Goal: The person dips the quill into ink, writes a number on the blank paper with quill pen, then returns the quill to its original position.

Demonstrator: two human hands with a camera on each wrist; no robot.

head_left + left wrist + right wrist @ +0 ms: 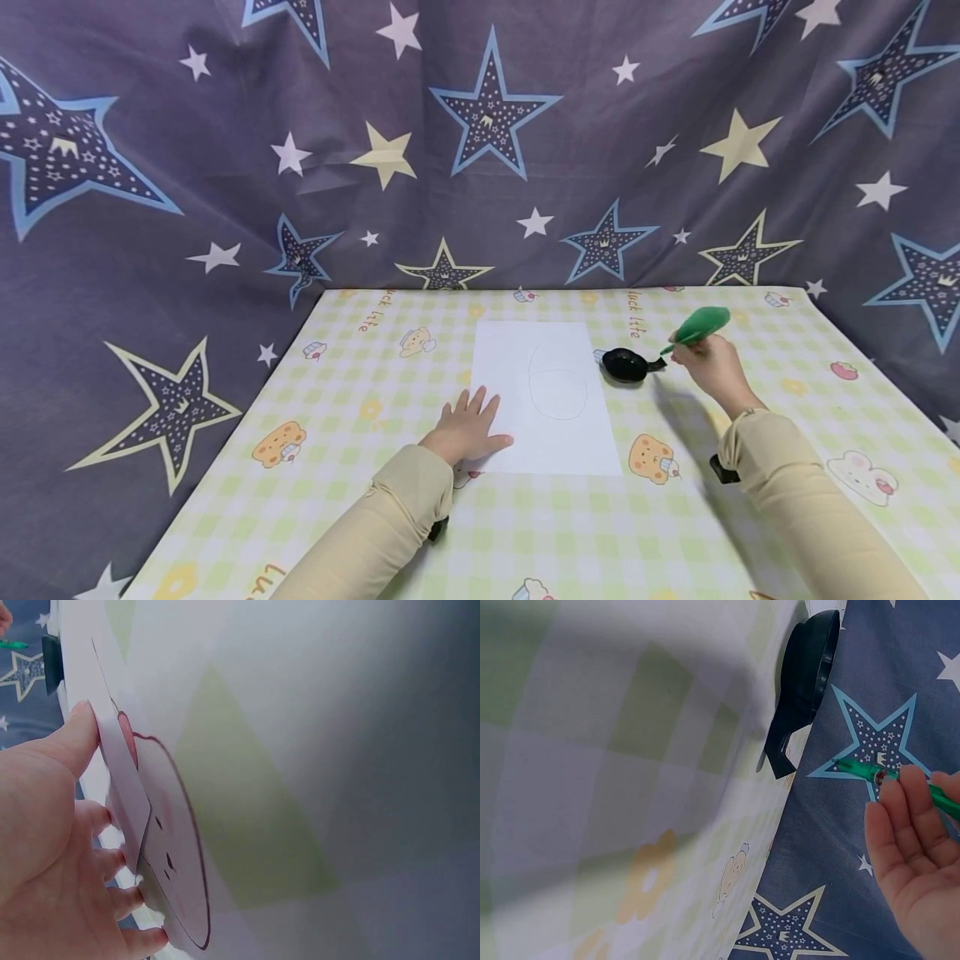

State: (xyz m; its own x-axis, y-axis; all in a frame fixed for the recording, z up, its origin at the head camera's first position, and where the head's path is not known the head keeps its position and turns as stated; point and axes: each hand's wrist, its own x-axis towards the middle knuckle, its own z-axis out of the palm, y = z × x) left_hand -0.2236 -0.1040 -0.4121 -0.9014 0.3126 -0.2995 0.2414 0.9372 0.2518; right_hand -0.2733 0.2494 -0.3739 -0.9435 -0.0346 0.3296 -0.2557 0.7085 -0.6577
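Observation:
A white sheet of paper (pixel 551 400) with a faint pencilled oval lies on the checked tablecloth (pixel 360 467). My left hand (pixel 467 429) lies flat with spread fingers on the sheet's lower left corner; in the left wrist view the hand (pixel 60 847) presses the paper's edge (pixel 124 780). My right hand (pixel 711 365) grips a green brush-like tool (pixel 697 327), its tip near a small black dish (pixel 625 365) just right of the paper. The right wrist view shows the fingers (pixel 915 825) round the green handle (pixel 870 772) and the black dish (pixel 806 675).
A star-patterned blue cloth (pixel 480 142) hangs behind and around the table. Cartoon prints dot the tablecloth. A black wrist strap (pixel 723 469) shows at my right sleeve.

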